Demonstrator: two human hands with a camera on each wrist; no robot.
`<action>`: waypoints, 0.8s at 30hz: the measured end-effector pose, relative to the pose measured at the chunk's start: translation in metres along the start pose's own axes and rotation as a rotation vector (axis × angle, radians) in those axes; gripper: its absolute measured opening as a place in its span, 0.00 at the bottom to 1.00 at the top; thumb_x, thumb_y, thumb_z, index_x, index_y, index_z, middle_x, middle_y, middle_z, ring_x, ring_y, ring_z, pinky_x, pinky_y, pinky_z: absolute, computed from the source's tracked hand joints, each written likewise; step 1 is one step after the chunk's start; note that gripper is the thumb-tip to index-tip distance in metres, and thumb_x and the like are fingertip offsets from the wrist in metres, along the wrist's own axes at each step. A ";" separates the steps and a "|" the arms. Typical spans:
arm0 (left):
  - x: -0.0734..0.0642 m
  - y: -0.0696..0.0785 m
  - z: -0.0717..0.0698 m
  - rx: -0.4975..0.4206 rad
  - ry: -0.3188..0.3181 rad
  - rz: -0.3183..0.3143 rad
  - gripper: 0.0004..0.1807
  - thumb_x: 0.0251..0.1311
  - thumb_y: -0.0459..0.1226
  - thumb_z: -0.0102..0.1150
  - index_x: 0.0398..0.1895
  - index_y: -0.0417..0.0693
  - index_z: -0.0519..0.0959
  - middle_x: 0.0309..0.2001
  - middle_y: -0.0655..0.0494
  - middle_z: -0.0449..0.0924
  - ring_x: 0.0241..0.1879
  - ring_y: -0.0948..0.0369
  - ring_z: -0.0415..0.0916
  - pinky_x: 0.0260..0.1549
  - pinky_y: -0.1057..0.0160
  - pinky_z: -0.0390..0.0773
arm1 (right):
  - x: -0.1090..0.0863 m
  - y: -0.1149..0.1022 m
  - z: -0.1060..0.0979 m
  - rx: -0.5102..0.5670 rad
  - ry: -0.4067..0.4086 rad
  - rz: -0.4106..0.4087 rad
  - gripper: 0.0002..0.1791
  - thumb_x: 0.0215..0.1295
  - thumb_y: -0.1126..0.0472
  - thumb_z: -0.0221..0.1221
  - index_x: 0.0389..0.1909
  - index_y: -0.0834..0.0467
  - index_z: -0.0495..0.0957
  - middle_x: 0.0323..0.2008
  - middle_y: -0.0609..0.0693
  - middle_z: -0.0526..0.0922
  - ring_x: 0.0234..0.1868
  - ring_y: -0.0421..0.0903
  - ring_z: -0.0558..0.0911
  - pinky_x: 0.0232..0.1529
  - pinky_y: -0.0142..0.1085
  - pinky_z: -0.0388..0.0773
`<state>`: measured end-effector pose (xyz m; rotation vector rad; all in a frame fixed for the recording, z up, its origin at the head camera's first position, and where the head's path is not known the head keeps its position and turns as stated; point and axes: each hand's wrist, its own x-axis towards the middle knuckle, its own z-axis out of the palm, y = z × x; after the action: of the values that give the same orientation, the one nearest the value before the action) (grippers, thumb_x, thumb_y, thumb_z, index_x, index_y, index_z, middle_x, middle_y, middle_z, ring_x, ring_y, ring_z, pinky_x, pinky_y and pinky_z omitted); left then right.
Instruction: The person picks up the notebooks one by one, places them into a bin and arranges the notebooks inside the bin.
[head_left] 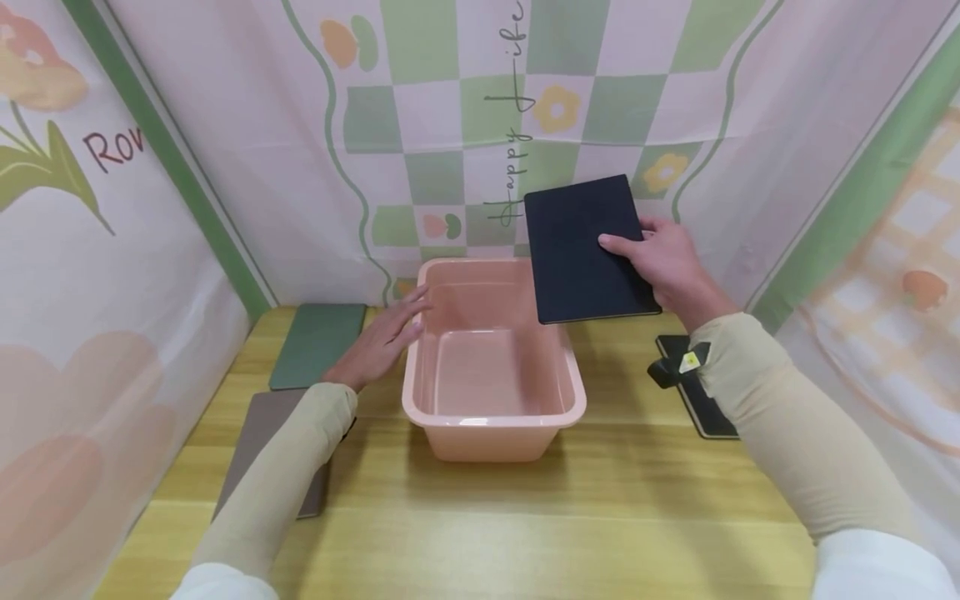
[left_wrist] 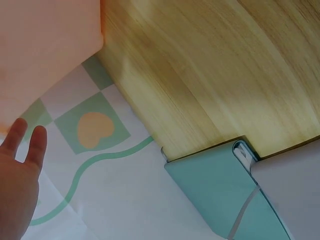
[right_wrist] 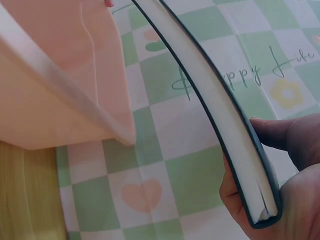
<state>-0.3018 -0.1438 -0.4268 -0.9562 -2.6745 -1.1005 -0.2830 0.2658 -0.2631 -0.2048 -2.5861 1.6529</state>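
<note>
My right hand (head_left: 670,265) grips a dark notebook (head_left: 581,250) by its right edge, thumb on the cover and fingers behind. The notebook is tilted above the right rim of a pink plastic basin (head_left: 480,367). In the right wrist view the notebook (right_wrist: 215,110) shows its pale page edges between dark covers. My left hand (head_left: 382,340) has its fingers extended at the basin's left rim; whether they press on it I cannot tell. No notebook is visible inside the basin.
Left of the basin lie a green notebook (head_left: 318,346) and a brown notebook (head_left: 258,442), partly under my left arm. A black notebook (head_left: 708,400) lies at the right, partly behind my right sleeve. Patterned cloth (head_left: 420,117) hangs behind the wooden table (head_left: 480,533).
</note>
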 end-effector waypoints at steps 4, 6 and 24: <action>0.001 -0.001 0.001 0.002 0.010 0.010 0.26 0.81 0.56 0.33 0.77 0.66 0.63 0.84 0.65 0.45 0.83 0.56 0.46 0.79 0.41 0.50 | -0.001 -0.004 0.005 0.014 0.000 -0.016 0.44 0.66 0.46 0.66 0.76 0.61 0.61 0.40 0.42 0.82 0.28 0.34 0.86 0.34 0.32 0.85; 0.001 -0.002 0.001 0.002 0.013 0.014 0.27 0.81 0.56 0.33 0.77 0.66 0.63 0.84 0.65 0.46 0.83 0.56 0.46 0.79 0.41 0.51 | -0.001 -0.006 0.008 0.023 0.001 -0.021 0.42 0.66 0.47 0.67 0.74 0.63 0.64 0.34 0.39 0.82 0.27 0.35 0.86 0.34 0.32 0.85; 0.001 -0.004 0.001 0.001 0.002 -0.018 0.25 0.81 0.55 0.34 0.77 0.71 0.62 0.83 0.71 0.43 0.83 0.60 0.44 0.79 0.42 0.50 | -0.002 -0.010 0.032 -0.004 0.001 0.019 0.37 0.70 0.46 0.63 0.71 0.63 0.66 0.46 0.50 0.78 0.29 0.36 0.83 0.35 0.32 0.83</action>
<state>-0.3042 -0.1445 -0.4299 -0.9325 -2.6870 -1.1022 -0.2860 0.2327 -0.2672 -0.2317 -2.5951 1.6537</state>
